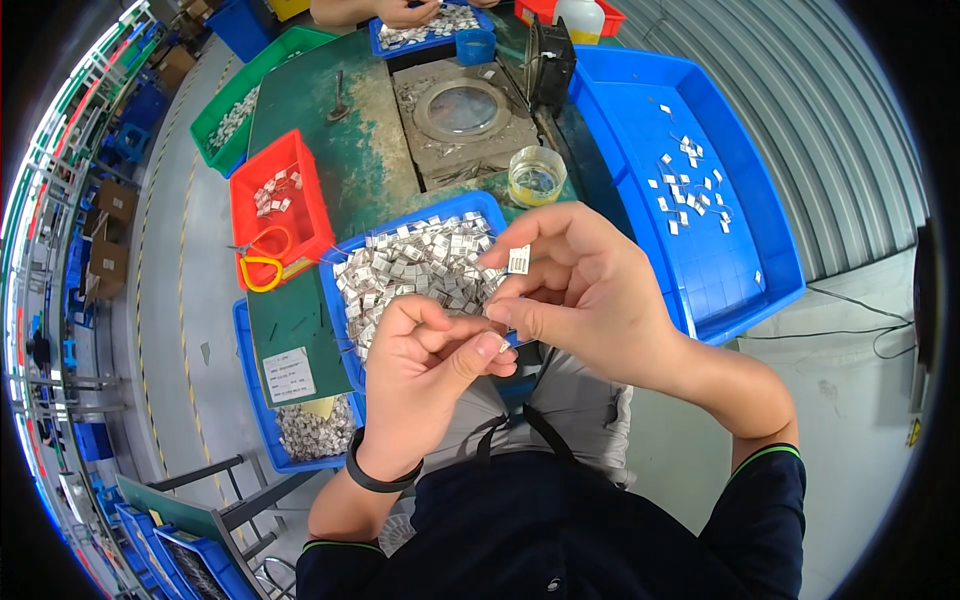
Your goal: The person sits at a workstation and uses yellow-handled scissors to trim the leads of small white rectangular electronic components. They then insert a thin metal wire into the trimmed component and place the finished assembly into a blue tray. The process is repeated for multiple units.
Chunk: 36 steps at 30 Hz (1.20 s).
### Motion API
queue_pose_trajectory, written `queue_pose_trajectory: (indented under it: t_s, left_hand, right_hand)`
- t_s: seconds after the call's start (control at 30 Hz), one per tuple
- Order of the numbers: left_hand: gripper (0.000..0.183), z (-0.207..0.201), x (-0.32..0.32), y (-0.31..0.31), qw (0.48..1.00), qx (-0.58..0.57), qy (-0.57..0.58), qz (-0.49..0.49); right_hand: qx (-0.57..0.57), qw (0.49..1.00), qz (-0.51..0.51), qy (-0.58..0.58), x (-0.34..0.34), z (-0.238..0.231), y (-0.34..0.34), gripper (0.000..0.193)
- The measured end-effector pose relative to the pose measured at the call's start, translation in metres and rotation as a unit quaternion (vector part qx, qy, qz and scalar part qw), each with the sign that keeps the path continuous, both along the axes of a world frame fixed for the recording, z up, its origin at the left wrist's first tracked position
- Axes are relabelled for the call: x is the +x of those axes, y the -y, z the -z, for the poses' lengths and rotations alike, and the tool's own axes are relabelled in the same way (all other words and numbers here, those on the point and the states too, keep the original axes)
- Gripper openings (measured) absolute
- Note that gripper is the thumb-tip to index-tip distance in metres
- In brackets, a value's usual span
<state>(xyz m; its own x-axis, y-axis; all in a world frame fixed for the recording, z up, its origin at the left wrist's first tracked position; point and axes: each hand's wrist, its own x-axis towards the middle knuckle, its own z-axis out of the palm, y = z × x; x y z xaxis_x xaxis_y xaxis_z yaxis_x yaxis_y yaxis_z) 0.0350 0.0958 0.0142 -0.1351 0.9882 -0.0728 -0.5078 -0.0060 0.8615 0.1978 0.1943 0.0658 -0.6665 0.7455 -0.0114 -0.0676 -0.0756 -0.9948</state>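
Hands are brought together over the near edge of the blue rectangular plastic bin (490,207), in which small white square-faced parts (425,265) are heaped. Right hand (590,285): one white square tag with dark markings (519,261) is trapped near the index and middle fingers, face outward; thumb tip is kept free of the tag and brought close to the left thumb. Left hand (415,365): fingers curled, thumb and fingertips closed on a small pale piece (503,346), mostly covered. Whether anything thin is pinched between the two hands cannot be told; too small. Fingertip holds are probably used because the parts are tiny, and the bin underneath would likely catch any drop.

Large blue shallow bin (720,265) is set on the right, with white parts (690,160) scattered loosely inside; likely placed there for right-hand reach. Red plastic bin (313,185) is sited on the left, a few white parts (275,195) inside; scissors with orange and yellow handles (262,260) are laid over its near rim, presumably for quick pickup. Clear cup of yellowish liquid (537,182) is stood just beyond the heaped bin, apart from the hands, possibly to avoid knocks. All worked around a worn green tabletop (310,98). Across it, a co-worker's hands (407,13) are held by another blue bin (382,50).
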Motion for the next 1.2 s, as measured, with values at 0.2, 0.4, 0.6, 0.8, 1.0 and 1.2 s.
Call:
queue_pose_trajectory:
  t_s: [0.2, 0.4, 0.6, 0.8, 1.0, 1.2]
  left_hand:
    - [0.024, -0.001, -0.003, 0.001, 0.996, -0.013, 0.092, 0.004]
    - [0.025, 0.0, -0.006, 0.0, 0.988, -0.029, 0.152, 0.028]
    - [0.021, -0.001, -0.003, 0.001, 0.992, -0.027, 0.126, 0.002]
    - [0.021, 0.0, -0.002, 0.0, 0.994, -0.017, 0.11, -0.009]
    - [0.016, -0.002, -0.004, 0.001, 0.996, -0.031, 0.088, -0.011]
    - [0.014, -0.004, -0.018, -0.009, 0.999, 0.013, -0.051, -0.004]
  right_hand:
    - [-0.031, 0.999, 0.018, -0.016, 0.003, 0.002, 0.001, 0.044]
    - [-0.035, 0.999, 0.016, -0.014, 0.008, 0.0, 0.002, 0.044]
    - [-0.016, 0.999, 0.022, -0.024, 0.012, 0.0, -0.001, 0.041]
    - [-0.013, 0.998, 0.04, -0.036, 0.018, 0.008, -0.009, 0.026]
    - [0.007, 0.997, 0.068, 0.022, 0.026, -0.003, -0.016, 0.02]
    - [0.133, 0.975, 0.085, 0.158, 0.047, -0.029, -0.053, 0.019]
